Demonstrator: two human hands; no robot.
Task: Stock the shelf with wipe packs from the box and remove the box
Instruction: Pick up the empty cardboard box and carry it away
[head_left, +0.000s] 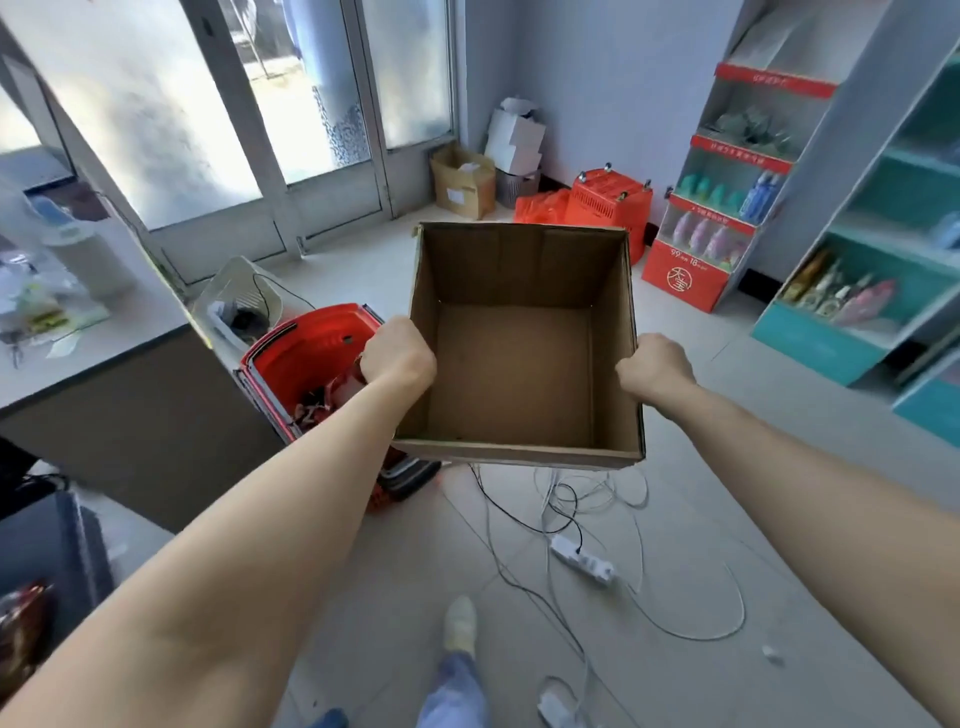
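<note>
1. The box (514, 374) is empty, held in the air above the floor.
2. My left hand (397, 356) and right hand (655, 364) grip its side walls.
3. The cables (571, 499) near my foot could trip me (the box hides them).

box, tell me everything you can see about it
The box is plain brown corrugated cardboard, roughly square, open at the top with no flaps showing. It is empty: only its bare bottom and creased inner walls are visible. It is held in the air, mouth up toward the camera, above the floor and loose cables. The left hand grips the rim of its left wall and the right hand grips the rim of its right wall.
</note>
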